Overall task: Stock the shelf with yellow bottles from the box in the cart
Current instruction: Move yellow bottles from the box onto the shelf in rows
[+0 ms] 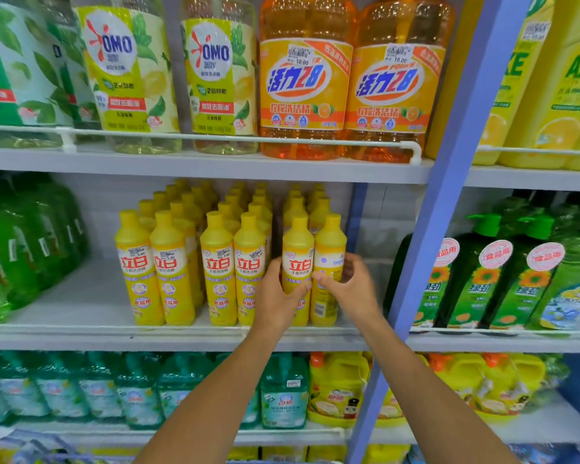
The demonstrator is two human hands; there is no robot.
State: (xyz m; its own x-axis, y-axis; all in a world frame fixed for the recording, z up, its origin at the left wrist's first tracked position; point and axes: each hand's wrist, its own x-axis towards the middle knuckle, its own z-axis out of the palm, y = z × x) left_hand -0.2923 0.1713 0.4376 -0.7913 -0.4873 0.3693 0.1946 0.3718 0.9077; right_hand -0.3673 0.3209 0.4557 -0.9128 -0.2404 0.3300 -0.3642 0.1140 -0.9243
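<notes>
Two bare arms reach up to the middle shelf (81, 336). The left hand (279, 298) holds the left bottle (297, 242). Its thumb is on the front and its fingers curl round the side. The right hand (350, 289) holds the right bottle (330, 242) the same way, with the thumb in front and the fingers wrapped round the far side.

Both bottles are yellow. They stand upright at the front edge of the shelf and touch each other. The left bottle shows big red letters. The right bottle is turned, so its back label with a bar code faces out. The hands cover the lower middle of both bottles, so part of each label is hidden.

More yellow bottles (168, 262) stand just to the left in rows, and more stand behind the held pair. Only the caps of the ones at the back show.

A blue post (449, 195) stands to the right of the hands. Past it are green bottles (503, 279) with pump tops. On the shelf above are big orange bottles (305, 95), and the top edge cuts off their caps. On the shelf below are teal bottles (131, 390) and yellow jugs (335, 383), all a bit blurry. The arms hide some of them.

In the bottom left corner is a blue thing (37, 445). It is blurry and cut off, so I cannot tell what it is.
</notes>
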